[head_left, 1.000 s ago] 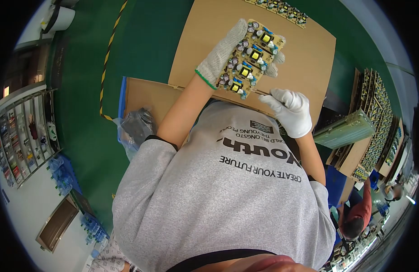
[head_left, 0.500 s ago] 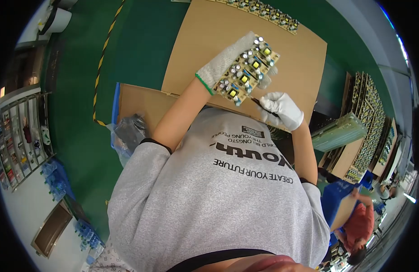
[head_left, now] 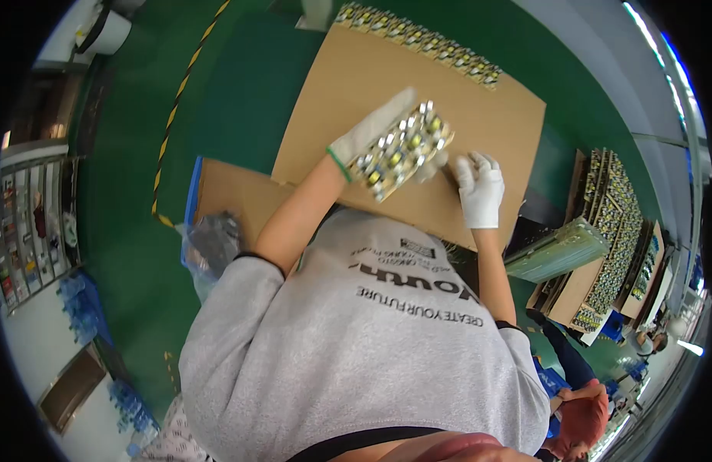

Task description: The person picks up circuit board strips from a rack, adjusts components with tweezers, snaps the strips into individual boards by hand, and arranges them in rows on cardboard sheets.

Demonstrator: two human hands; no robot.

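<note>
My left hand [head_left: 383, 127], in a white knitted glove with a green cuff, grips a panel of circuit boards [head_left: 402, 151] along its edge. The panel is tilted over the cardboard sheet, with silver capacitors and yellow parts facing up. Some gloved fingertips show past its far edge. To the right, apart from the panel, my right hand [head_left: 481, 189] wears a white glove. A dark thin tool [head_left: 451, 177], blurred and perhaps tweezers, sticks out from its thumb side; the grip is partly hidden.
The cardboard sheet [head_left: 494, 115] lies before me, with a row of circuit boards [head_left: 417, 40] along its far edge. Stacked board-covered sheets [head_left: 614, 231] and a greenish tray [head_left: 560, 252] stand at the right. A plastic bag [head_left: 216, 235] lies at the left. Another person [head_left: 583, 416] is at lower right.
The panel in my left hand has moved slightly down and left in view. My right hand has turned upright and drawn away from the panel, with the thin tool.
</note>
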